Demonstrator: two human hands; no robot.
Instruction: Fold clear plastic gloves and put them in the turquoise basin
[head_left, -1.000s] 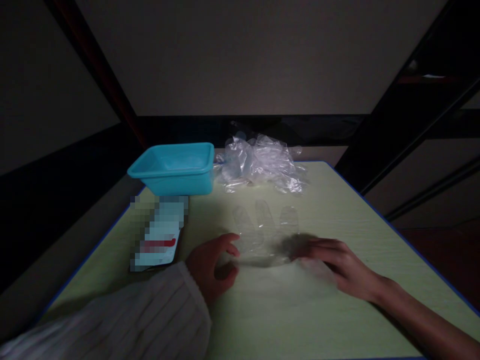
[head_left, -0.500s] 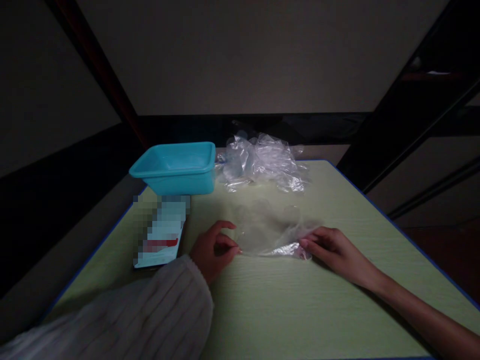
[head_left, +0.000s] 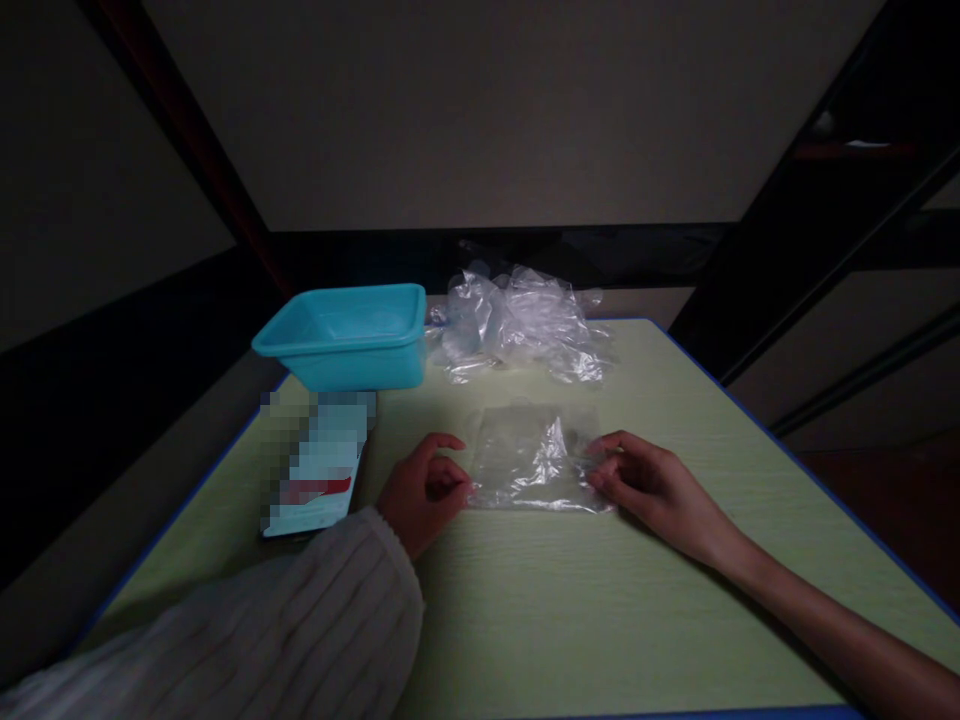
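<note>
Head view: two hands (head_left: 424,497) (head_left: 664,497) (fingers (head_left: 451,498) pinched narrow) hold one folded plastic glove (head_left: 525,462).

No text, label, brand, number or sign can be read. The phone (head_left: 324,462) at the left of the surface (head_left: 570,620) shows a lit screen with a red band (head_left: 322,488), but coarse squares blur it, leaving any writing there illegible.

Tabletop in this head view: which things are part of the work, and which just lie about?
Seemingly in the work:
- clear plastic glove, with left hand and right hand at its sides
- similar plastic pile, likely

Apparently lying about, untouched:
- phone
- turquoise tub, role unclear
</note>
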